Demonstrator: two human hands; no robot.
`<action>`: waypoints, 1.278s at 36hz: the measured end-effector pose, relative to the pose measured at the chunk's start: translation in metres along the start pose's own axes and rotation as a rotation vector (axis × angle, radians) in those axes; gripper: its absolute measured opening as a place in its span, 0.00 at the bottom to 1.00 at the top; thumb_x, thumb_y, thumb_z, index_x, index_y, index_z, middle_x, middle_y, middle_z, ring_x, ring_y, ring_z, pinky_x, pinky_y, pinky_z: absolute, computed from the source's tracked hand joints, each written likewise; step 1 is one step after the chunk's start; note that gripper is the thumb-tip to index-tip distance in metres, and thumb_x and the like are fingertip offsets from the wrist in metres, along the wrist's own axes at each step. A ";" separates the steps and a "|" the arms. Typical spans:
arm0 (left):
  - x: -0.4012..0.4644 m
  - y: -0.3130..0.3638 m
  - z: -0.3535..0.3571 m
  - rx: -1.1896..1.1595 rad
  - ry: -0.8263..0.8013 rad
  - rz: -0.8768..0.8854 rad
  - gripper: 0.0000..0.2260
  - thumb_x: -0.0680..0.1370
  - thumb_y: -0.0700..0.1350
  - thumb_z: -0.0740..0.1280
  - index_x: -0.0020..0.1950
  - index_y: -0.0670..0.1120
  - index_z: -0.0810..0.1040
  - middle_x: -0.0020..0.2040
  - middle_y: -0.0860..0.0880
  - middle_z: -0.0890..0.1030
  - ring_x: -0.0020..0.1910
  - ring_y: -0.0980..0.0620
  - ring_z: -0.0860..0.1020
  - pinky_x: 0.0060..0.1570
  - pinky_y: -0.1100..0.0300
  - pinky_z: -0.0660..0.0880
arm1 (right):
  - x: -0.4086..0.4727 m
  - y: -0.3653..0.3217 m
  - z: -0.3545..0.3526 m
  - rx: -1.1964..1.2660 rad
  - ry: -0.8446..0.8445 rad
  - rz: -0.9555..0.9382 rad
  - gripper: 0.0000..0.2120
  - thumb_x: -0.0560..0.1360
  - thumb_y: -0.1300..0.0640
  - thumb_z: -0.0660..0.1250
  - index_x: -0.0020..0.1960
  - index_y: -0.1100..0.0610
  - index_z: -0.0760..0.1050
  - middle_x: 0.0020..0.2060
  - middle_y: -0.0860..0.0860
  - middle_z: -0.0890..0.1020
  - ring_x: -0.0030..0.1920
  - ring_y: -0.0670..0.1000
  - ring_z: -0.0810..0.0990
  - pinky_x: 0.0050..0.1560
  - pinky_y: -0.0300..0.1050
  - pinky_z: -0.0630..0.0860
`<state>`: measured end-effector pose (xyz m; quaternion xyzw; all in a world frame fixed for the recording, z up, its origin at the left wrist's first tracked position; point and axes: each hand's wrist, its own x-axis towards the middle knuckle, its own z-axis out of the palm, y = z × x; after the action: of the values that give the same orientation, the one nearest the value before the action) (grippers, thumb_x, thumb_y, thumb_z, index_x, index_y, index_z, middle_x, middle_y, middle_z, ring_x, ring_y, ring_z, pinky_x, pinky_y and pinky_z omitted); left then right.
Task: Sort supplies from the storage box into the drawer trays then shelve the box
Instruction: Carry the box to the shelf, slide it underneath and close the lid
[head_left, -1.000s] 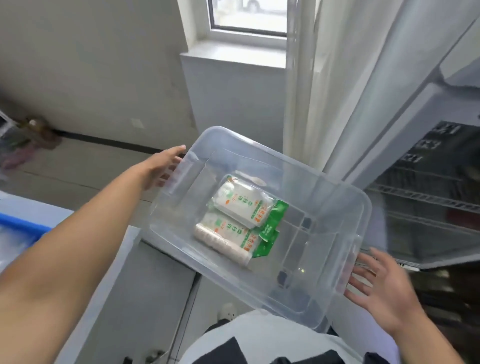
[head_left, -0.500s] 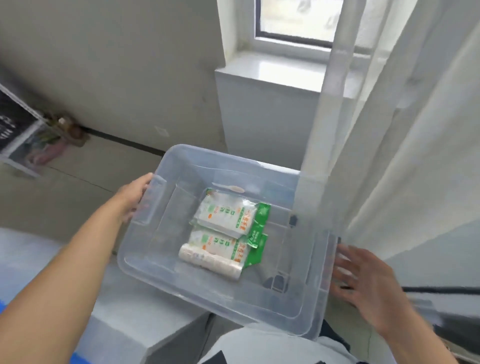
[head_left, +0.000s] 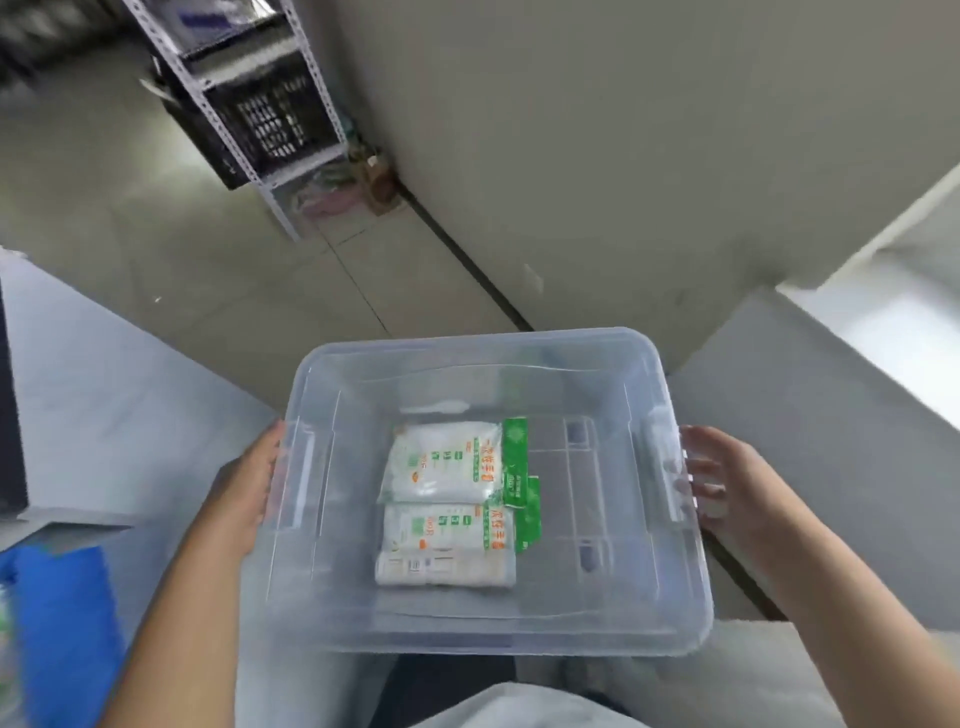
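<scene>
Grey floor lies below the clear storage box (head_left: 498, 631) you carry; your left hand (head_left: 244, 486) and right hand (head_left: 727, 483) grip its ends, fingers hidden. Tilt it and the glove packets (head_left: 447, 504) inside slide.

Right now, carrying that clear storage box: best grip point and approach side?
Take the clear storage box by the two recessed handles on its short end walls, one hand from each side, fingers hooked under the rim. That is how the left hand and right hand hold it. The box is wide and level, and the packets lie loose inside, so an even two-sided grip should keep it flat.
</scene>
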<state>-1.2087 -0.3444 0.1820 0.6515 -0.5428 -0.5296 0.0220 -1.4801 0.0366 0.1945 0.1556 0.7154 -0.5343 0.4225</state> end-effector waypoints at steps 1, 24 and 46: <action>0.015 0.005 -0.004 -0.018 -0.001 -0.017 0.22 0.73 0.66 0.66 0.52 0.49 0.82 0.51 0.46 0.83 0.47 0.45 0.81 0.45 0.51 0.77 | 0.014 -0.020 0.013 -0.035 -0.003 0.004 0.16 0.69 0.45 0.68 0.53 0.52 0.82 0.43 0.51 0.81 0.44 0.54 0.77 0.45 0.49 0.72; 0.308 0.272 -0.082 -0.366 0.090 -0.201 0.21 0.78 0.53 0.69 0.65 0.40 0.77 0.59 0.38 0.80 0.56 0.37 0.79 0.56 0.45 0.76 | 0.243 -0.383 0.310 -0.207 -0.070 -0.166 0.10 0.78 0.52 0.62 0.51 0.51 0.81 0.48 0.53 0.84 0.48 0.58 0.80 0.46 0.51 0.74; 0.532 0.385 -0.318 -0.770 0.536 -0.417 0.15 0.76 0.51 0.70 0.58 0.43 0.79 0.55 0.40 0.81 0.50 0.40 0.79 0.54 0.46 0.74 | 0.424 -0.674 0.880 -0.617 -0.544 -0.162 0.13 0.75 0.47 0.68 0.55 0.53 0.81 0.50 0.53 0.84 0.50 0.56 0.81 0.42 0.47 0.73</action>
<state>-1.3248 -1.0644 0.1991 0.8034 -0.1423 -0.4987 0.2926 -1.8008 -1.1056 0.2302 -0.1817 0.7141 -0.3483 0.5794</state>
